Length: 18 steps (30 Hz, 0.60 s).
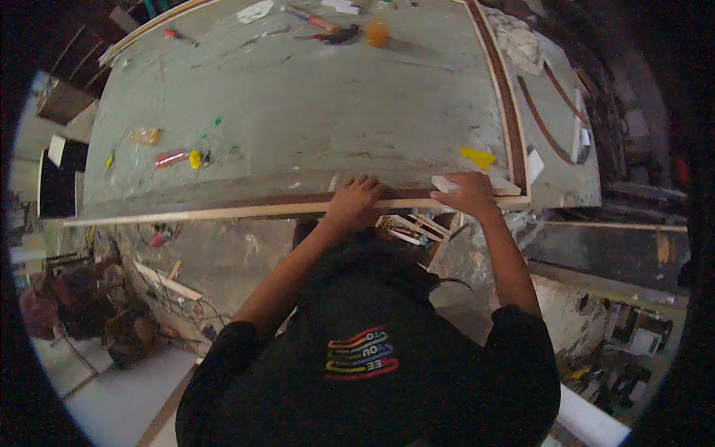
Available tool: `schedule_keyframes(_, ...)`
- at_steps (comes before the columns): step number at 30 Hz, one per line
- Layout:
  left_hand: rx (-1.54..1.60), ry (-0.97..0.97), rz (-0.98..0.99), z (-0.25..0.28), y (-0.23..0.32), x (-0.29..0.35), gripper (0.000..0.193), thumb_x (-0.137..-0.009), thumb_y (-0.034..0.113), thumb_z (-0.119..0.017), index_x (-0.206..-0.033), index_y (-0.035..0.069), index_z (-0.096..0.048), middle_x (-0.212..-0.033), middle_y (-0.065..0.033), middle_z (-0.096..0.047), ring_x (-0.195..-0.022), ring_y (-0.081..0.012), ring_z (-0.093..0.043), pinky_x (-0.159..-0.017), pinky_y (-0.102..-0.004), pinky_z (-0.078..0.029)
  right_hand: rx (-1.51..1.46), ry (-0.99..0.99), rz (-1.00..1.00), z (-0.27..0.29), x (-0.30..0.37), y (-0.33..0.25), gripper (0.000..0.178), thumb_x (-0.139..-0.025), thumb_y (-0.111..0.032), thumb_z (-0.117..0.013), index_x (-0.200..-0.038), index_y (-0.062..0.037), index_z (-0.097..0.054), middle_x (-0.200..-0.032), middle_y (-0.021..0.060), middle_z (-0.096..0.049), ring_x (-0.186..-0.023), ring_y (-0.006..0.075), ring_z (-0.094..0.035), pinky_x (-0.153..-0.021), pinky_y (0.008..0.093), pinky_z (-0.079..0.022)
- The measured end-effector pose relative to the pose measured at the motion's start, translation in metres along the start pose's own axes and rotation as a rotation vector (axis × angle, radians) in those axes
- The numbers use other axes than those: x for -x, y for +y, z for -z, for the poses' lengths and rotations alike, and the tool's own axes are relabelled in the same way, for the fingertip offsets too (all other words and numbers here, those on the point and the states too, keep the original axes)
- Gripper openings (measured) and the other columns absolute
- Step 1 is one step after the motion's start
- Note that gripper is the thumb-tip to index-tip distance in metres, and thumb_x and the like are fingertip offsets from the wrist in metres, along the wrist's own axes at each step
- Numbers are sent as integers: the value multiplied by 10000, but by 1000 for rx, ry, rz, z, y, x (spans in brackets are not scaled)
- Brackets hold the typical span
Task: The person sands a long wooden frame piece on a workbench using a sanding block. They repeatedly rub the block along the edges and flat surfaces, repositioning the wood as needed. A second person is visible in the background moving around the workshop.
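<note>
My left hand (pixel 356 200) lies over the pale wooden strip (pixel 223 211) along the near edge of the panel, its fingers curled onto the brown inner band. Farther right, near the panel's corner, my right hand (pixel 471 192) grips a short whitish block (pixel 508 187) lying along the same edge. The block shows on both sides of that hand; its middle is covered. Just beyond it lies a yellow piece (pixel 477 157). The large grey-green panel (pixel 313 127) spreads out before me, bordered by wooden strips.
A red-handled tool (pixel 172 159) and a yellow object (pixel 196 159) lie at the left. At the far side are a hammer-like tool (pixel 328 28) and an orange container (pixel 377 33). Curved brown strips (pixel 546 123) rest on the right. A box of tools (pixel 413 229) stands below the edge.
</note>
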<state>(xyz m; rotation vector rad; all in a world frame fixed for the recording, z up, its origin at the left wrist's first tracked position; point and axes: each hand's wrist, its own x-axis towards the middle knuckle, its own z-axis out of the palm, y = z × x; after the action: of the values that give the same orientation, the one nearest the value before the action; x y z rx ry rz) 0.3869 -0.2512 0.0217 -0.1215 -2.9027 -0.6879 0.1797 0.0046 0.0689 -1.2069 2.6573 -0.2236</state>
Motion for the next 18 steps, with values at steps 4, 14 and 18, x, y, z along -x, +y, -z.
schedule_keyframes(4,15,-63,26,3,2,-3,531,-801,344,-782,-1235,87,-617,-1211,-118,-607,-1225,-330,-562,-1013,-483,-501,-34,-120,-49,16,-8,-3,675,-744,-676,-757,-1097,-102,-793,-1059,185,-761,-1023,377,-712,-961,487,-527)
schedule_keyframes(14,23,-199,27,-20,-6,-8,613,-805,293,-769,-1365,134,-577,-1402,-130,-556,-1336,-357,-508,-1111,-514,-438,57,-80,29,37,27,90,712,-732,-522,-856,-1278,-91,-706,-1219,176,-722,-1136,353,-678,-1015,460,-508)
schedule_keyframes(18,94,-78,90,-22,-5,-11,574,-737,250,-794,-1239,45,-607,-1239,-178,-596,-1226,-366,-576,-1023,-503,-479,-15,-32,37,8,12,61,647,-716,-470,-875,-1218,-86,-738,-1160,176,-740,-1095,346,-694,-977,455,-525)
